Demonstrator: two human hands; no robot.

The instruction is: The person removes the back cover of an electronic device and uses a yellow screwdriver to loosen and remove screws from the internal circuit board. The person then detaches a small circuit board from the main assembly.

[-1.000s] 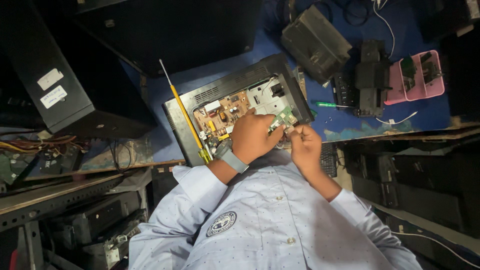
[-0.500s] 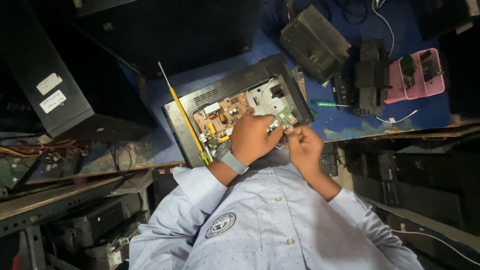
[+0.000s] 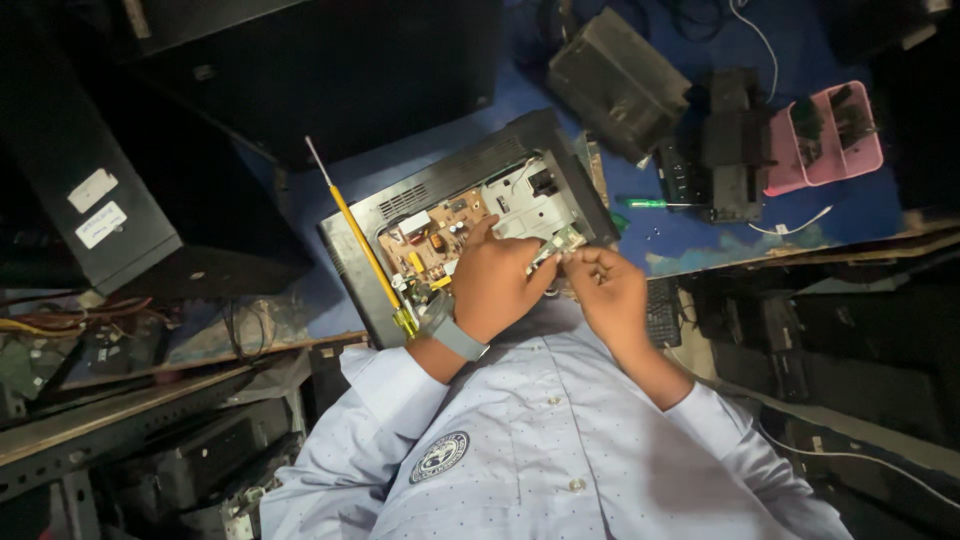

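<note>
An opened black device case [image 3: 400, 205] lies on the blue tabletop, with a tan circuit board [image 3: 435, 240] and a pale metal plate [image 3: 520, 200] inside it. My left hand [image 3: 495, 285], with a grey watch on the wrist, rests over the case's near edge. Its fingers grip a small green circuit board [image 3: 566, 239]. My right hand [image 3: 612, 290] is just to the right, its fingertips pinching the same small board's near edge. A long yellow-handled screwdriver [image 3: 362, 248] lies across the left side of the case.
A green-handled screwdriver [image 3: 648, 203] lies right of the case. Behind it are a black power brick [image 3: 615, 80], a black gadget [image 3: 735, 145] and a pink compartment tray [image 3: 825, 135]. Big black housings [image 3: 110, 180] stand at the left. Cables and metal rails lie below the table edge.
</note>
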